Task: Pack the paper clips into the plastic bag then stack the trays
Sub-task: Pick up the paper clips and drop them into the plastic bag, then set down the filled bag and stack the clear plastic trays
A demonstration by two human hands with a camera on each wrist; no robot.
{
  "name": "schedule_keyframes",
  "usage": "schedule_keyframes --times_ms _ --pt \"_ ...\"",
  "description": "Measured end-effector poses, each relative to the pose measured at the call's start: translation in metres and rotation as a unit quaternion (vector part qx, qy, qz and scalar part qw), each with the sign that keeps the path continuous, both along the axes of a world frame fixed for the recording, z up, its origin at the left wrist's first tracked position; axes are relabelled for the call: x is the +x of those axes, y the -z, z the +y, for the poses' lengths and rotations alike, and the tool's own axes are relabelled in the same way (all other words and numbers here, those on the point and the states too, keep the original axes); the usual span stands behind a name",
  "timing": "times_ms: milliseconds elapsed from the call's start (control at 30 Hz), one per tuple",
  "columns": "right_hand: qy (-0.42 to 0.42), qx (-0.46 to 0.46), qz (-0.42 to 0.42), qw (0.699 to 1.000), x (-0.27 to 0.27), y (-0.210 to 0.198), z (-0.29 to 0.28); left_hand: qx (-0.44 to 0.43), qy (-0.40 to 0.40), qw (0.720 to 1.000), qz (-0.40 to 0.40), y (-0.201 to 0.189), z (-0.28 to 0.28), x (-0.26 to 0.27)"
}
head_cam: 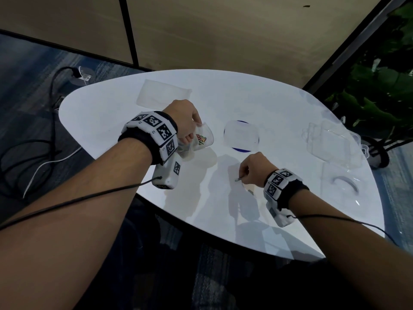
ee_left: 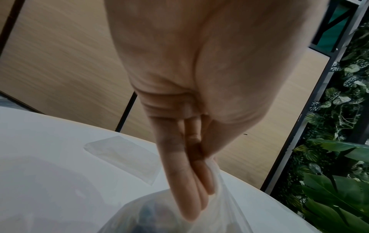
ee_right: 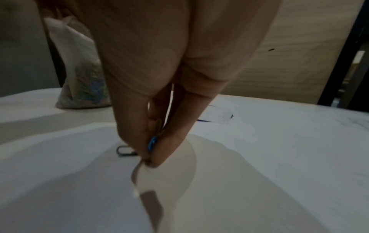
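Note:
My left hand (head_cam: pixel 190 125) grips the rim of a clear plastic bag (head_cam: pixel 202 139) holding several coloured paper clips (head_cam: pixel 201 138), just above the white table (head_cam: pixel 111 121). In the left wrist view the fingers (ee_left: pixel 185 181) pinch the bag (ee_left: pixel 223 205) at its top edge. My right hand (head_cam: pixel 250 171) is low over the table near its front, pinching paper clips (ee_right: pixel 152 141) between thumb and fingertips. A grey clip (ee_right: pixel 124 151) lies on the table right under that hand; it also shows as a small clip (head_cam: pixel 238 179) in the head view. Clear trays (head_cam: pixel 335 144) sit at the right.
A clear lidded container (head_cam: pixel 241 135) with a blue base sits mid-table. A flat clear bag (head_cam: pixel 163 95) lies at the far left. Another clear tray (head_cam: pixel 344 184) rests near the right edge. Cables (head_cam: pixel 51 139) run over the floor at left; plants (head_cam: pixel 380 86) stand right.

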State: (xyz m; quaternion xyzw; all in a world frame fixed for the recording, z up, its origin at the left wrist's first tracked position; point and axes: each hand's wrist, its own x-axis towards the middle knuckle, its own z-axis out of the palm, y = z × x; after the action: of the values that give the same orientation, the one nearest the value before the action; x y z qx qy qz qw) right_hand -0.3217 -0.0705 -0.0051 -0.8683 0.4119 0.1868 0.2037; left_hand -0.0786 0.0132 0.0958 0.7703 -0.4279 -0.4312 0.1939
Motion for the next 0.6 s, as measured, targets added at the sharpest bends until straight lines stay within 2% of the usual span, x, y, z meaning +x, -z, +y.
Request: schedule_keyframes --times_ms 167,233,300,367,433,500,600 --pt "0.068 0.071 -0.040 0.994 -0.002 -0.008 -0.004 -0.011 -0.002 1.000 -0.008 -0.001 -0.001 0.001" --pt "0.118 0.095 -0.113 0.982 0.006 -0.022 -0.006 -0.014 0.000 1.000 -0.009 0.000 -0.002 0.000" --pt "0.156 0.119 -0.217 0.956 0.023 -0.044 -0.007 -0.018 0.003 1.000 -0.008 0.001 -0.002 -0.001" --pt "0.173 0.136 -0.314 0.924 0.043 -0.067 -0.006 -0.023 0.004 1.000 -0.016 0.003 -0.003 -0.001" --pt "0.171 0.131 -0.374 0.902 0.064 -0.082 -0.003 -0.030 0.007 0.999 -0.022 0.004 -0.003 0.000" --pt "0.145 0.088 -0.381 0.909 0.082 -0.085 0.003 -0.034 0.015 0.999 -0.020 0.005 -0.003 -0.001" --pt "0.047 0.008 -0.319 0.947 0.096 -0.075 0.014 -0.046 0.020 0.999 -0.008 0.004 -0.001 -0.001"
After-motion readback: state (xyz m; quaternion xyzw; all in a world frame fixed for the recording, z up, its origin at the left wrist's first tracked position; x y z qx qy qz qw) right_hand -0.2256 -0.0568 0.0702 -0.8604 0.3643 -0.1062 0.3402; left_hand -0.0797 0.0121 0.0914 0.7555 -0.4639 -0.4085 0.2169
